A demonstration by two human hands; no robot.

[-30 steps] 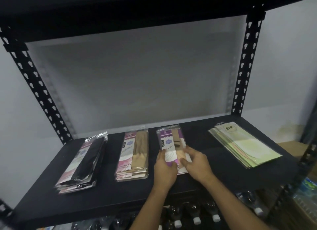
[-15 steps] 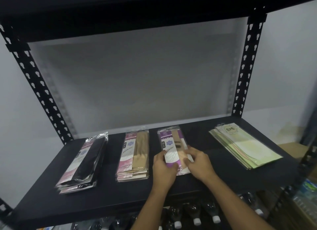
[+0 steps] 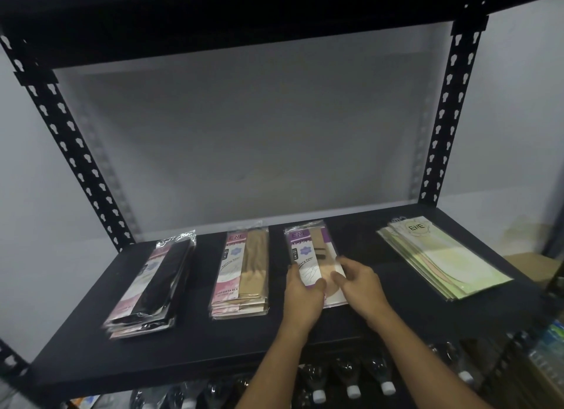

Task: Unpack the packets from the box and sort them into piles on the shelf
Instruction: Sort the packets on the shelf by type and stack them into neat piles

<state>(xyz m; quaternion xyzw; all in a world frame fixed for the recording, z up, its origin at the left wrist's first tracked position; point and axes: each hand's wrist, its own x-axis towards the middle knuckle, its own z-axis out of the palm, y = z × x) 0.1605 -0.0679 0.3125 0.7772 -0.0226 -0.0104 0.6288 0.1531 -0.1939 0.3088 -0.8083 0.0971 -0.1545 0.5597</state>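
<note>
Head cam looked down on a black metal shelf [image 3: 91, 363] w/ four piles of flat packets in a row, long sides running front to back. Far L lay the black packets [image 3: 158, 283], the stack a bit slewed. Next to them, apart, sat the tan packets [image 3: 244, 271] w/ pink cards. The purple packets [image 3: 308, 247] lay approx mid-shelf. Well apart at the R end were the pale green packets [image 3: 442, 256], slightly fanned, "ENE" printed on the top one.

Both hands were at the near end of the purple packets. The left hand [image 3: 302, 298] gripped the L edge, thumb laid across the top and fingers curled round the side. The right hand [image 3: 360, 283] pinched at the R edge w/ thumb and forefinger, other fingers loosely curled. Couldn't tell if they held only the top packet or the whole pile; its far end lay on the board.

Under the front edge stood dark bottles [image 3: 351, 384] w/ white caps. A perforated upright [image 3: 448, 118] rose at each back corner, against a grey wall [image 3: 244, 134]. Brown cardboard [image 3: 531, 265] showed past the R end, too cropped to say more.
</note>
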